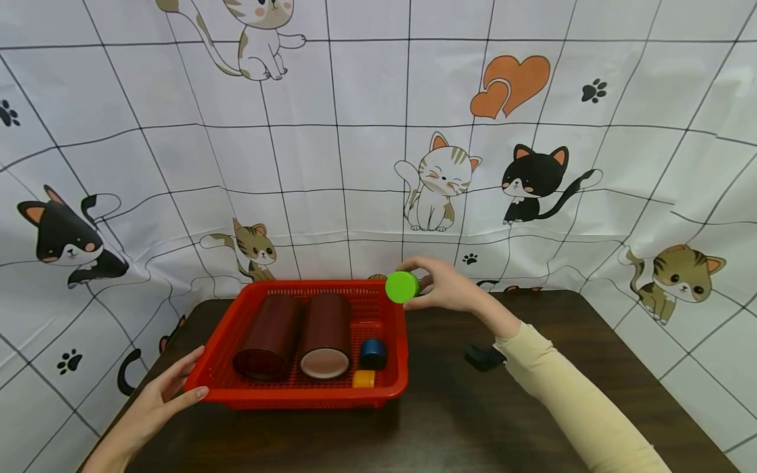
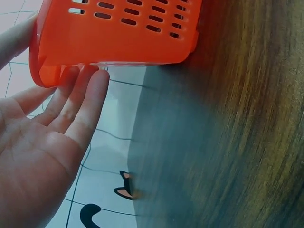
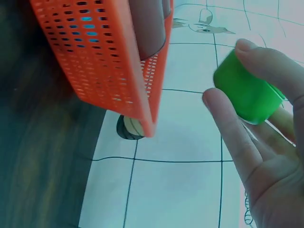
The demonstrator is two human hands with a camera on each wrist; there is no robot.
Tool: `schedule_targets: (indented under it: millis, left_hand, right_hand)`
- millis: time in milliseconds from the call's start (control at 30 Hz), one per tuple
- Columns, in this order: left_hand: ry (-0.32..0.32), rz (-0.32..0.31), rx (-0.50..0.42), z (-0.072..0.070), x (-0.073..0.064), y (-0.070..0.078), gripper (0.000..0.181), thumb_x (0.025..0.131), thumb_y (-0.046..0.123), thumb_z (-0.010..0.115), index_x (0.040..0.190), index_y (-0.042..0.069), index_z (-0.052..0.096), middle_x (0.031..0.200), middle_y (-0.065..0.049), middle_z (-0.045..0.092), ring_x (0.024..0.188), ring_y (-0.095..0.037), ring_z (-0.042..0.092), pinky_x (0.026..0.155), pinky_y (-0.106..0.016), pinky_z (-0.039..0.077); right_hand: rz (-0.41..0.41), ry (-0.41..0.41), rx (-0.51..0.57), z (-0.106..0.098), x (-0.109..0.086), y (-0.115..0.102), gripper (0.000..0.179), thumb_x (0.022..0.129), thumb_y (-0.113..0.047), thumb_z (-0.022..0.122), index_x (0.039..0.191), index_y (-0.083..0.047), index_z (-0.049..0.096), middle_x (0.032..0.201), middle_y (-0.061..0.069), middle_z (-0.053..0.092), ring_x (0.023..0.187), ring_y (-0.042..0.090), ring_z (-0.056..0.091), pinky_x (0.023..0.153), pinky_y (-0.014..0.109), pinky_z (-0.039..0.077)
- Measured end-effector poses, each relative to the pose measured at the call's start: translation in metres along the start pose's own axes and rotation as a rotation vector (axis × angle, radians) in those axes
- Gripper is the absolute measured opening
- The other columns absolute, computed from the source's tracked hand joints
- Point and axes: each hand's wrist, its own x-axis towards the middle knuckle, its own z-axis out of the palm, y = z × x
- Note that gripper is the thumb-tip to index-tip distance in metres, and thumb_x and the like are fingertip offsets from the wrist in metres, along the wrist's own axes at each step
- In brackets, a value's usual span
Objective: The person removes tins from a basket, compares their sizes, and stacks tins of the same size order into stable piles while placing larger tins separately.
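A short bright-green cylinder (image 1: 401, 287) is held up over the back right corner of the red basket (image 1: 296, 395). My right hand (image 1: 440, 284) pinches it between thumb and fingers; in the right wrist view the green cylinder (image 3: 247, 90) is apart from the basket rim. My left hand (image 1: 160, 404) grips the basket's front left corner, thumb at the front rim and fingers along the outer left side. Inside the basket lie two large brown cylinders (image 1: 275, 335), one showing a pale round end. To their right sit a blue cylinder (image 1: 373, 355) and a small yellow piece (image 1: 363, 379).
The basket stands on a dark wooden table (image 1: 449, 420). A small black object (image 1: 483, 358) lies to its right, partly hidden by my right sleeve. Behind the table hangs a white sheet (image 1: 367, 157) with grid lines and cartoon cats.
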Motion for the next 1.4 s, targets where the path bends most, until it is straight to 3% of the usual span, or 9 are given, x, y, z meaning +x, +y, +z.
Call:
schedule_targets:
  millis: [200, 367, 500, 700, 1133, 1400]
  left_hand:
    - [0.006, 0.010, 0.007, 0.000, 0.000, 0.000, 0.069, 0.101, 0.019, 0.055, 0.158, 0.005, 0.018, 0.115, 0.037, 0.049, 0.102, 0.012, 0.058, 0.078, -0.018, 0.050]
    - [0.011, 0.008, 0.007, 0.001, -0.001, 0.000, 0.069, 0.101, 0.019, 0.055, 0.158, 0.005, 0.019, 0.114, 0.037, 0.049, 0.101, 0.012, 0.058, 0.078, -0.018, 0.050]
    - [0.011, 0.001, 0.009, 0.001, -0.001, 0.001, 0.070, 0.101, 0.020, 0.056, 0.158, 0.006, 0.018, 0.114, 0.037, 0.049, 0.101, 0.012, 0.058, 0.078, -0.018, 0.050]
    - [0.003, 0.011, 0.009, 0.000, 0.000, 0.002, 0.070, 0.101, 0.018, 0.056, 0.158, 0.007, 0.018, 0.115, 0.037, 0.050, 0.103, 0.012, 0.059, 0.078, -0.018, 0.050]
    - [-0.006, -0.037, 0.028, 0.000, -0.001, 0.003, 0.073, 0.100, 0.021, 0.059, 0.158, 0.006, 0.018, 0.112, 0.037, 0.048, 0.100, 0.013, 0.057, 0.078, -0.018, 0.049]
    - [0.006, -0.006, 0.045, -0.001, 0.000, 0.002, 0.072, 0.099, 0.020, 0.059, 0.157, 0.004, 0.020, 0.113, 0.037, 0.049, 0.100, 0.012, 0.058, 0.078, -0.018, 0.050]
  right_hand:
    - [0.028, 0.057, 0.064, -0.002, -0.019, 0.005, 0.070, 0.077, -0.018, 0.085, 0.139, -0.019, 0.052, 0.134, 0.010, 0.055, 0.089, 0.018, 0.074, 0.079, 0.034, 0.057]
    - [0.015, 0.090, 0.086, -0.004, -0.029, 0.009, 0.064, 0.078, -0.019, 0.085, 0.135, -0.019, 0.055, 0.132, 0.010, 0.056, 0.089, 0.018, 0.075, 0.079, 0.033, 0.057]
    - [0.014, 0.137, 0.040, -0.007, -0.034, 0.015, 0.062, 0.078, -0.020, 0.085, 0.133, -0.020, 0.058, 0.128, 0.008, 0.061, 0.091, 0.018, 0.073, 0.084, 0.033, 0.056]
    - [0.084, 0.202, -0.042, -0.010, -0.044, 0.019, 0.060, 0.073, -0.026, 0.088, 0.127, -0.021, 0.060, 0.117, 0.006, 0.065, 0.092, 0.021, 0.067, 0.074, 0.030, 0.057]
    - [0.118, 0.238, -0.064, -0.007, -0.059, 0.030, 0.057, 0.074, -0.030, 0.087, 0.124, -0.023, 0.061, 0.116, 0.002, 0.064, 0.096, 0.017, 0.068, 0.074, 0.025, 0.058]
    - [0.129, 0.242, -0.093, -0.007, -0.067, 0.033, 0.057, 0.076, -0.030, 0.086, 0.127, -0.021, 0.062, 0.101, 0.004, 0.067, 0.073, 0.015, 0.066, 0.068, 0.025, 0.054]
